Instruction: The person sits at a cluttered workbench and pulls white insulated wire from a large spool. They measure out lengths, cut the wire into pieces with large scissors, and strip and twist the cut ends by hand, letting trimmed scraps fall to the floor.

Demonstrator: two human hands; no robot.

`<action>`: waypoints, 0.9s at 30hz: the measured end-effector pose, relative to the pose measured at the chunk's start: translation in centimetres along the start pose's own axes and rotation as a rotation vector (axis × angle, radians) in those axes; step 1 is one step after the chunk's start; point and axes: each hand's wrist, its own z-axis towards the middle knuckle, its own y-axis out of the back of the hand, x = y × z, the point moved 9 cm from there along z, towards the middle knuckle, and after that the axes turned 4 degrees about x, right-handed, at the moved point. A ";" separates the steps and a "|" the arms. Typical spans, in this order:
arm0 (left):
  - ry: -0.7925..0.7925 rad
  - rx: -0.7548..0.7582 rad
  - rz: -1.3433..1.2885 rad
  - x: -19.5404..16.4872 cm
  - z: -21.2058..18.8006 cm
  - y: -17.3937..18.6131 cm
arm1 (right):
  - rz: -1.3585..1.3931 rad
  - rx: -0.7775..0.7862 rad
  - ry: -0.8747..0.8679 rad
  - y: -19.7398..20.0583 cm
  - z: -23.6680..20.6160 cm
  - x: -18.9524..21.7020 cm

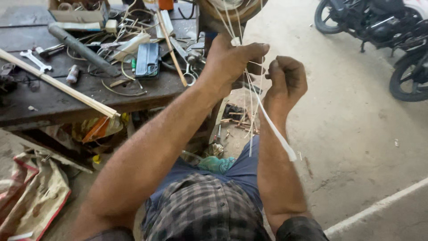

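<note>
My left hand (232, 60) pinches several thin white strings (248, 91) that run down from a round wound object (229, 6) at the top of the view. My right hand (287, 80) is closed in a fist just right of it, gripping a flat white tape (277, 134) that trails down past my forearm. The strings hang between the two hands, over my lap.
A dark workbench (58, 105) on the left carries a wrench (34, 60), a black pipe (82, 49), long wooden sticks (62, 87), a dark case (147, 60), scissors and wire. Sacks (33, 196) lie below it. Motorcycles (383, 31) stand at the upper right on the concrete floor.
</note>
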 end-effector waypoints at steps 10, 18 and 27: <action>0.283 0.074 0.639 -1.7 -1.3 4.1 | -0.482 0.853 -0.450 -12.8 -6.0 -10.0; 0.131 -0.015 1.490 -13.0 -4.8 5.9 | -1.024 1.099 0.158 -16.8 -8.8 -11.8; 0.060 0.181 2.313 -18.3 -9.7 1.6 | -1.160 1.116 -0.165 -14.1 -9.6 -16.6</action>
